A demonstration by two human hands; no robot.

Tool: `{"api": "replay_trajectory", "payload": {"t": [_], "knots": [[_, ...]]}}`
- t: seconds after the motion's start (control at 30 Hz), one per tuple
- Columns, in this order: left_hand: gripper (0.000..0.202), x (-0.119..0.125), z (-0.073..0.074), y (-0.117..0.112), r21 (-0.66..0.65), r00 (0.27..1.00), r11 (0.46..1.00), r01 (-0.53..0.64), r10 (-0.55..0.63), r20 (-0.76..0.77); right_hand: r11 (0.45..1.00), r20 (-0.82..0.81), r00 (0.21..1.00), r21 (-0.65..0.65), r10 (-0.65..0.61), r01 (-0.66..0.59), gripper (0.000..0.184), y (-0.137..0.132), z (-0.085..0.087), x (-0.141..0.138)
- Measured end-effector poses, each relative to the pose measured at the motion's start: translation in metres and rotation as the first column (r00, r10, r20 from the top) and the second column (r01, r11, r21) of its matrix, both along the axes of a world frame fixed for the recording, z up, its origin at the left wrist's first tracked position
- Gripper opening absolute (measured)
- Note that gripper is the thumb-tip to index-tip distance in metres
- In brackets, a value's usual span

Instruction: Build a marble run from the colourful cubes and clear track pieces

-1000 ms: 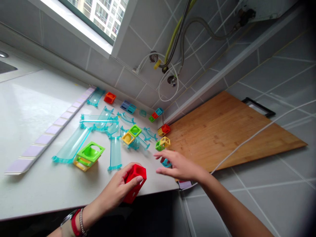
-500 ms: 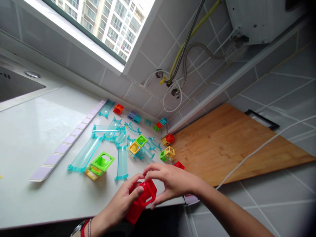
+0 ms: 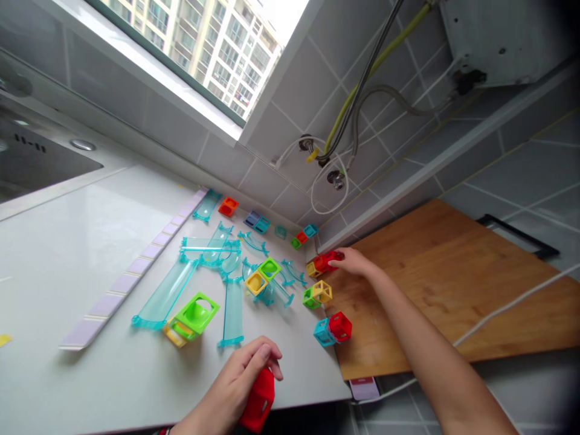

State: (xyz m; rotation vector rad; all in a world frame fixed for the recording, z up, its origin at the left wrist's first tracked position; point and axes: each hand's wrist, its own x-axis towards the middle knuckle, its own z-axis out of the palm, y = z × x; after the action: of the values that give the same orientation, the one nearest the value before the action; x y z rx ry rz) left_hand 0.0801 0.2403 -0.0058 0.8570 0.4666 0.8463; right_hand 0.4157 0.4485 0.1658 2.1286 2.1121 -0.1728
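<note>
My left hand point(image 3: 244, 374) is closed round a red plastic cube block point(image 3: 258, 402) at the counter's near edge. My right hand point(image 3: 356, 263) reaches far across and its fingers close on a red and yellow pair of small cubes point(image 3: 319, 266) beside the wooden board point(image 3: 430, 284). A green and yellow cube pair point(image 3: 318, 295) and a blue and red cube pair point(image 3: 333, 329) lie between the two hands. Clear teal track pieces point(image 3: 231, 302) and a green funnel block point(image 3: 196, 314) are spread over the white counter point(image 3: 81, 241).
A strip of lilac tiles point(image 3: 136, 272) lies diagonally on the counter. More small cubes point(image 3: 256, 222) sit along the tiled wall. Hoses and a white cable point(image 3: 335, 151) hang above. A sink point(image 3: 40, 163) is at the far left. A white cord point(image 3: 507, 308) crosses the board.
My right hand left the red cube and reached out to the red and yellow pair by the wall. My left hand lowered the red cube toward the counter's edge. The view tilted up.
</note>
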Motion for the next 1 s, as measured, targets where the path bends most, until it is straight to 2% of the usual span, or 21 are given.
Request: {"api": "replay_trajectory", "payload": {"t": [0.17, 0.33, 0.77, 1.0], "knots": [[0.057, -0.001, 0.004, -0.001, -0.015, 0.999, 1.000, 0.023, -0.024, -0.023, 0.997, 0.079, 0.994, -0.001, -0.075, 0.076, 0.036, 0.004, -0.025, 0.027], [0.056, -0.002, 0.006, 0.000, -0.008, 0.998, 0.999, 0.035, -0.035, -0.054, 0.996, 0.096, 0.991, 0.025, -0.089, 0.087, 0.036, 0.008, -0.036, 0.037], [0.052, -0.002, 0.005, -0.001, -0.016, 0.998, 0.999, 0.047, -0.048, -0.044, 0.959, 0.173, 0.975, 0.269, -0.136, 0.086, 0.038, 0.013, -0.038, 0.027], [0.051, -0.002, 0.003, 0.000, 0.003, 0.999, 0.999, 0.038, -0.037, -0.039, 0.939, 0.159, 0.975, 0.330, -0.154, 0.094, 0.046, 0.009, -0.033, 0.015]]}}
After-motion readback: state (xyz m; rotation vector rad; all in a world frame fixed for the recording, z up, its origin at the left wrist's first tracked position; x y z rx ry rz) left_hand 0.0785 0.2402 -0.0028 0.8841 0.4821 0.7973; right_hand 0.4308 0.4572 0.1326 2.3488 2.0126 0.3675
